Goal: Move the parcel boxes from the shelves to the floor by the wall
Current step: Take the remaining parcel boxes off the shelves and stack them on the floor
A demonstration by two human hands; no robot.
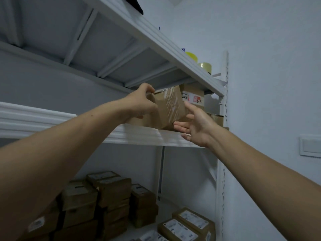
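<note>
As left hand (140, 103) grips parcel box (171, 108), right hand (196, 126) just beside

Middle shelf (139, 134): tilted parcel box (169, 108) on its front edge, right of centre. Left hand (139, 103) grips the box's upper left corner. Right hand (196, 129) is just beside its lower right side, fingers spread, contact unclear. Behind and right of it sits a labelled box (192, 96); lower right, an end box (217, 119) beside the upright (222, 153). Top shelf (156, 42) above, 2 tape rolls (205, 66) at its right end. Below the middle shelf: stacked boxes (107, 197) left, flat boxes (189, 225) front right. Wall switch (310, 145) right of the upright.
</note>
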